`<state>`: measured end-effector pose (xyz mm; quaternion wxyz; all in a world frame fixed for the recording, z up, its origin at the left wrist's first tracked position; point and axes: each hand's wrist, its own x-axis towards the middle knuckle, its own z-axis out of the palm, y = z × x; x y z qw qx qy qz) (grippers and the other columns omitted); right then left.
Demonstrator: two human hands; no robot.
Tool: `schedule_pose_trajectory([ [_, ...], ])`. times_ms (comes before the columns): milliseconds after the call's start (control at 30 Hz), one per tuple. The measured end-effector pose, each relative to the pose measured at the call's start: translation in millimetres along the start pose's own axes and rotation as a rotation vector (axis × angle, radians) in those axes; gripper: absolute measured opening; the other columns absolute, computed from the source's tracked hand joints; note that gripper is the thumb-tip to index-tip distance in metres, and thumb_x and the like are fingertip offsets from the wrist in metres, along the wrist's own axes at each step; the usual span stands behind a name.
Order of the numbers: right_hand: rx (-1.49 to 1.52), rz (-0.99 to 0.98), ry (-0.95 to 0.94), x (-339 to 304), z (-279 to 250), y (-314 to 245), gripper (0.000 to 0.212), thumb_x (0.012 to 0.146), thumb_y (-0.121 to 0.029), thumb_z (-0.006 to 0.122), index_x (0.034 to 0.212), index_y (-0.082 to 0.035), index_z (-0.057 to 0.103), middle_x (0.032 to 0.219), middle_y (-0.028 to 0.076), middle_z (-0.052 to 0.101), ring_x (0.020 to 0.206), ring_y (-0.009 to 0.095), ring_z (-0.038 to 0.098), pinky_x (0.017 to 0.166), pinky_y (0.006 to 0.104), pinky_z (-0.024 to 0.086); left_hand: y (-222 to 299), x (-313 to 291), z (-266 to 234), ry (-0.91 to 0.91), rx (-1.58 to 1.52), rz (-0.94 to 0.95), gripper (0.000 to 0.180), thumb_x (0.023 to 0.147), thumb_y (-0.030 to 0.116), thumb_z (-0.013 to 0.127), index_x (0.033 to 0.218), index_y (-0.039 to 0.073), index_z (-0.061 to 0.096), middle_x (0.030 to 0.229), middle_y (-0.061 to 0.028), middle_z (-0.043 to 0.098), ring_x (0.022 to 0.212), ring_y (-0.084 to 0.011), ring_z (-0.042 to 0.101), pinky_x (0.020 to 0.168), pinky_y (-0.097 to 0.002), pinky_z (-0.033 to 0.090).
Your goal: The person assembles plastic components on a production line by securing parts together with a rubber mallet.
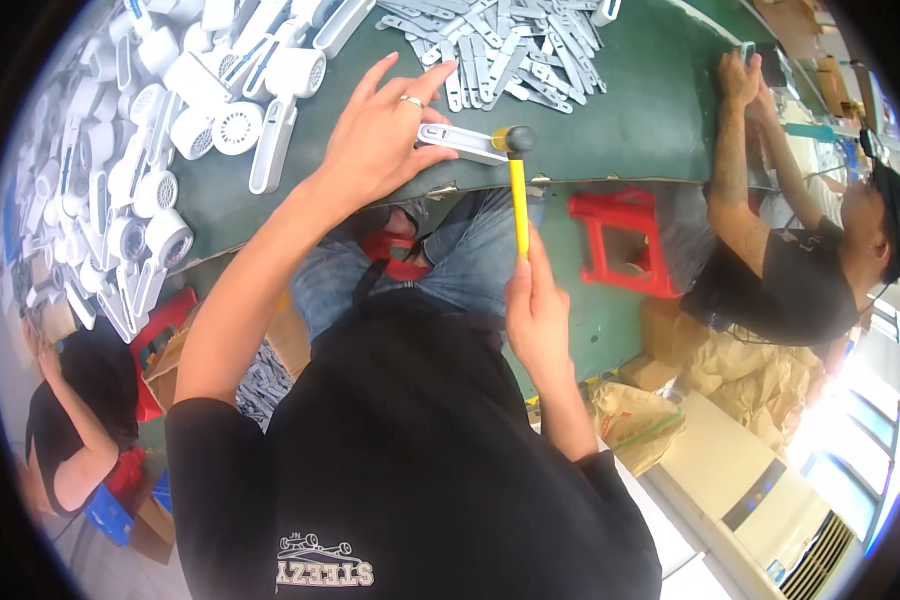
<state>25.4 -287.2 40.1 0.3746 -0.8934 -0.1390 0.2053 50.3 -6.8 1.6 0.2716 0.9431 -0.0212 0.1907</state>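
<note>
My left hand (375, 140) steadies a white plastic fan handle (462, 143) with a long grey strip at the table's near edge, its thumb and a finger about one end and its other fingers stretched out. A ring is on one finger. My right hand (540, 315) is closed round the yellow handle of a mallet (519, 200). The mallet's black and yellow head is over the right end of the fan handle; whether they touch I cannot tell. Beyond my left hand lies a heap of flat grey plastic strips (500, 50).
White handheld fan bodies (235, 128) are piled on the left of the green table (660, 120). A red stool (625, 240) stands beyond my right hand. Co-workers sit at right (805, 260) and lower left (80, 390). Brown paper (740, 390) and cartons (670, 330) lie at right.
</note>
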Motion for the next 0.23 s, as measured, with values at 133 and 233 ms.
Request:
schedule_pose_trajectory([
  [133, 0.295, 0.004, -0.025, -3.2, -18.1, -1.1, 0.047, 0.116, -0.031, 0.046, 0.159, -0.010, 0.051, 0.065, -0.001, 0.051, 0.060, 0.007, 0.051, 0.057, 0.0287, 0.046, -10.6, -6.0, -11.7, -0.003, 0.083, 0.130, 0.058, 0.079, 0.022, 0.089, 0.133, 0.016, 0.071, 0.109, -0.0025, 0.077, 0.120, -0.0236, 0.066, 0.127, -0.0552, 0.033],
  [233, 0.404, -0.099, 0.010, 35.8, -18.0, -13.0, 0.050, 0.116, -0.034, 0.048, 0.161, -0.013, 0.050, 0.066, 0.000, 0.055, 0.058, 0.010, 0.054, 0.056, 0.0293, 0.046, -21.4, -10.2, -18.2, -0.271, 0.231, 0.138, 0.052, 0.081, 0.026, 0.084, 0.131, 0.019, 0.073, 0.117, -0.0066, 0.075, 0.129, -0.0206, 0.062, 0.130, -0.0580, 0.026],
])
